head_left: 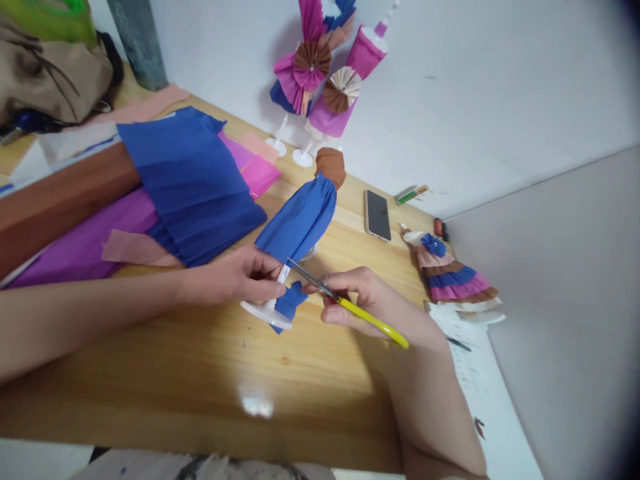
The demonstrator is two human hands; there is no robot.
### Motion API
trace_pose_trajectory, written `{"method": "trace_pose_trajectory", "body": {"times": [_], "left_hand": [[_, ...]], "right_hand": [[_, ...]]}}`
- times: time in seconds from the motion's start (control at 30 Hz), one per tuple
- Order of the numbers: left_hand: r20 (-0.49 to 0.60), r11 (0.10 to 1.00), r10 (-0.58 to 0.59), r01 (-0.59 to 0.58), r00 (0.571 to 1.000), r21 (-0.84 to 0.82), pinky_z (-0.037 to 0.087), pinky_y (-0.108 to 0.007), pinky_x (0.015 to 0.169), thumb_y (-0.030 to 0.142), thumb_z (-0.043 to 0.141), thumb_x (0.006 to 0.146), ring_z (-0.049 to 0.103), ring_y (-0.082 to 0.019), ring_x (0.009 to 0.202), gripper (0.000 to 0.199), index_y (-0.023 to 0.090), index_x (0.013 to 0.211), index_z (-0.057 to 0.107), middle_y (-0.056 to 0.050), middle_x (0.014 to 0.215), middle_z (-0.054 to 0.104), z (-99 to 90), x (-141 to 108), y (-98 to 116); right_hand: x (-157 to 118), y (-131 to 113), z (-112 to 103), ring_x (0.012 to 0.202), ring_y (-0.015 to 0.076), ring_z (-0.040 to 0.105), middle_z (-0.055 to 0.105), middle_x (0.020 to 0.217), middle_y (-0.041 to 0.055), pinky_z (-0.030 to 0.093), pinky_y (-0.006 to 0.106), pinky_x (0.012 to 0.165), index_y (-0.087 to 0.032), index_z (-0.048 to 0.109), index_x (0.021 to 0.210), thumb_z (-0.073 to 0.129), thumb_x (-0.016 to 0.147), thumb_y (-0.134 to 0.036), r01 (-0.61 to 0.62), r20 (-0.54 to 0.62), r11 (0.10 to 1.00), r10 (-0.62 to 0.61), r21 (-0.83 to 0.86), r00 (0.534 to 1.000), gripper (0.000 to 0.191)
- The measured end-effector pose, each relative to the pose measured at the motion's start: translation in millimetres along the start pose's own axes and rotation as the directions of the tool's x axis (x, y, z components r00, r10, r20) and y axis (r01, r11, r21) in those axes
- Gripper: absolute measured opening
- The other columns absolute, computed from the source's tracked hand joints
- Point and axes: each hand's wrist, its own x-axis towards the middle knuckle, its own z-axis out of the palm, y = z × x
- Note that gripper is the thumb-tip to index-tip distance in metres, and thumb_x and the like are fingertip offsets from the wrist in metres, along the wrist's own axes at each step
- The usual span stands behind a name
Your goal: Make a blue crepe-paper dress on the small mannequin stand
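My left hand [255,277] is closed on the lower part of a small doll-like dress form, just above its round white base [265,315]. The form is tilted and wears a blue crepe-paper skirt [300,220] under a brown paper top [330,167]. In my right hand [355,293] is a pair of scissors [373,322] with yellow handles. Their blades point up and left, with the tips at the skirt's lower edge. A blue paper scrap [291,303] lies beside the base. Some of my right fingers are hidden behind the scissors.
Blue paper [190,180] lies over brown paper [70,200] and purple paper at left. Two paper-dressed forms, one with a purple skirt [334,119], stand by the wall. A phone [377,215], a green pen [411,195] and a tiered paper dress [457,280] are at right.
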Motion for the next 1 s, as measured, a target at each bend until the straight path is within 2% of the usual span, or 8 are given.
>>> {"method": "trace_pose_trajectory", "body": {"times": [0.33,0.57,0.8,1.0], "left_hand": [[0.024,0.999,0.018,-0.019,1.0,0.035,0.031,-0.017,0.045,0.037,0.067,0.075,0.036,-0.007,0.05,0.035,0.017,0.058,0.043,0.005,0.053,0.039,0.1,0.8,-3.2],[0.038,0.999,0.018,-0.02,0.999,0.042,0.031,-0.019,0.046,0.035,0.066,0.077,0.038,-0.008,0.051,0.032,0.017,0.059,0.046,0.004,0.054,0.041,-0.7,0.8,-7.7],[0.04,1.0,0.004,-0.004,0.999,0.014,0.029,-0.019,0.046,0.032,0.068,0.076,0.037,-0.007,0.051,0.031,0.017,0.059,0.047,0.004,0.054,0.04,-0.4,0.8,-7.3],[0.038,1.0,0.017,-0.017,0.999,0.016,0.029,-0.018,0.044,0.031,0.067,0.075,0.037,-0.007,0.05,0.03,0.017,0.058,0.047,0.004,0.054,0.04,0.8,1.1,-7.1]], "right_hand": [[0.4,-1.0,-0.4,0.056,0.0089,0.042,0.055,0.065,-0.0023,0.038,0.02,0.053,-0.013,0.073,0.092,0.065,0.087,-0.055,0.058,0.039,0.998,-0.059,0.039,0.997,0.044],[0.2,3.0,0.3,0.056,0.0083,0.04,0.054,0.065,-0.0039,0.04,0.021,0.057,-0.013,0.074,0.096,0.066,0.086,-0.054,0.047,0.045,0.998,-0.049,0.049,0.998,0.042],[0.3,1.5,-1.5,0.057,0.0089,0.041,0.052,0.064,-0.0033,0.037,0.021,0.053,-0.013,0.073,0.094,0.067,0.086,-0.053,0.045,0.05,0.998,-0.047,0.04,0.998,0.041],[-0.8,-0.8,-2.8,0.055,0.0081,0.034,0.043,0.061,-0.0047,0.031,0.021,0.05,-0.014,0.071,0.081,0.064,0.086,-0.057,0.075,0.059,0.997,-0.077,0.023,0.995,0.044]]}}
